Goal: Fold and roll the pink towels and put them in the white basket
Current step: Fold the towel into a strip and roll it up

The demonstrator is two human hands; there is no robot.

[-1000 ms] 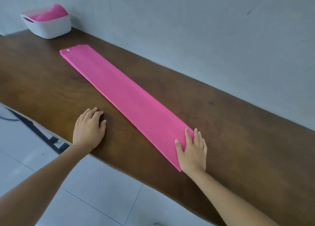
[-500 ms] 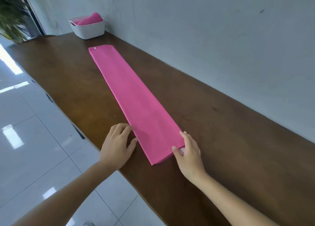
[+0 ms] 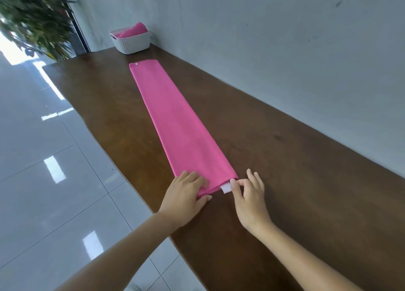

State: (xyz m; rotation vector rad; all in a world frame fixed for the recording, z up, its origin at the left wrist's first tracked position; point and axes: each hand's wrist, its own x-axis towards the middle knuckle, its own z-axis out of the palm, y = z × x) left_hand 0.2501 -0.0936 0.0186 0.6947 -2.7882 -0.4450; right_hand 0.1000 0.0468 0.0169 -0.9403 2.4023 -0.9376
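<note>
Head view: the pink towel [image 3: 175, 124], folded into a long narrow strip, lies flat on the brown table [image 3: 285, 181], its far end near the white basket [image 3: 131, 43], which already holds a rolled towel [image 3: 133, 30]. The left hand [image 3: 184, 198] pinches the near left corner, fingers curved on top and thumb at the edge; the right hand [image 3: 249, 194] pinches the white tag [image 3: 225, 189] at the near right corner, other fingers loose. The cloth appears light, soft and limp, so it is best held at both near corners and rolled evenly
</note>
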